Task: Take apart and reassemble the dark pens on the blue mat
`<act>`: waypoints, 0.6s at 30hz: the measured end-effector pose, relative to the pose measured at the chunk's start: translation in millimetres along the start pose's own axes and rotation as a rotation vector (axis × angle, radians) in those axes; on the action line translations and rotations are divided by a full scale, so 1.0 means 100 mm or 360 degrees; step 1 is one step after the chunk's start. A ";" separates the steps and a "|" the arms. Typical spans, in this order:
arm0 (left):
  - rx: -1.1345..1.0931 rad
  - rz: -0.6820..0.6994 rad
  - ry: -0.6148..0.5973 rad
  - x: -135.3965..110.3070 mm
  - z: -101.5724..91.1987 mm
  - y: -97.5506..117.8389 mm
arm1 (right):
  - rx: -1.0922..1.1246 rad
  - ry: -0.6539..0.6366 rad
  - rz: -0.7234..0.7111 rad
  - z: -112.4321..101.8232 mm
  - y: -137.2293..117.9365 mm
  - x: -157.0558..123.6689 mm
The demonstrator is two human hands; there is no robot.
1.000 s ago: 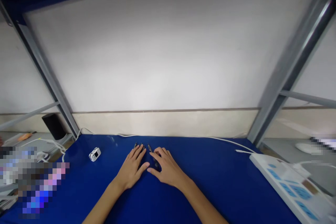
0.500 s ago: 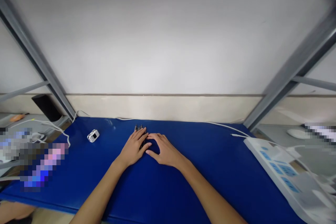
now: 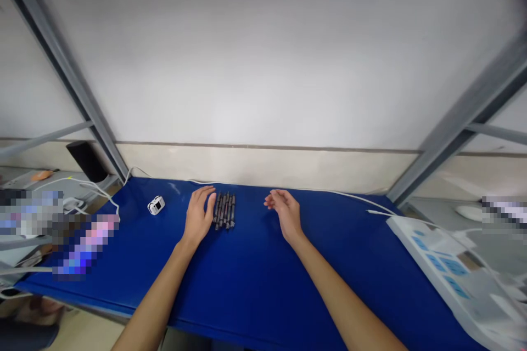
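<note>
1. At centre frame, slightly left, a bundle of dark rods lies on the blue mat. The rods are parallel, packed side by side, with their ends pointing toward the back wall. The blur hides what kind of rods they are.
2. The left hand is flat, palm down, fingers straight and together. Its fingertip side sits against or just beside the left edge of the bundle; actual contact cannot be confirmed. It grips nothing. In my judgement the flat hand acts as a stop that keeps the rods in line.
3. The right hand is right of the bundle and clear of it. It is turned on edge with its fingers loosely curled and holds nothing. The two hands are apart, with the rods between them but nearer the left one.
4. A small white device rests on the mat left of the left hand, untouched.
5. A white cable runs along the mat's far edge toward the right, probably routed there to keep it off the working area.
6. A white tray with blue patches occupies the lower right, at the mat's edge.
7. A grey frame post crosses the upper left.
</note>
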State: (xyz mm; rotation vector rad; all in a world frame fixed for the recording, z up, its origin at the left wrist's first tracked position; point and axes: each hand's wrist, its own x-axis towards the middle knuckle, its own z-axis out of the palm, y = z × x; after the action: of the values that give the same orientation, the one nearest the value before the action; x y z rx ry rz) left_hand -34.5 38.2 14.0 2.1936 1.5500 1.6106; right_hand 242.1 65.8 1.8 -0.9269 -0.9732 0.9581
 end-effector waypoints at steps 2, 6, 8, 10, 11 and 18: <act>-0.0031 -0.0082 0.0143 0.01 -0.03 -0.01 | 0.0267 0.0037 0.0141 -0.04 0.00 0.04; -0.0108 -0.0270 0.0288 0.01 -0.03 -0.02 | 0.0603 0.0071 0.0348 -0.14 -0.02 0.12; -0.0141 -0.0324 0.0296 0.01 -0.02 -0.02 | 0.0660 0.0071 0.0393 -0.19 -0.03 0.14; -0.0148 -0.0326 0.0269 0.01 -0.01 -0.03 | 0.0673 0.0062 0.0405 -0.22 -0.03 0.16; -0.0147 -0.0307 0.0236 0.02 -0.02 -0.03 | 0.0682 0.0058 0.0410 -0.23 -0.03 0.17; -0.0112 0.0027 -0.0653 0.04 -0.22 -0.11 | 0.0609 -0.0012 0.0292 -0.24 -0.02 0.17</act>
State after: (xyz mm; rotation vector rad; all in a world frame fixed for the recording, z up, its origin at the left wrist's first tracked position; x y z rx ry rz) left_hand -58.5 35.2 21.3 2.3127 1.3375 1.1007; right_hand 269.7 76.0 0.9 -0.6957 -0.6847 1.2522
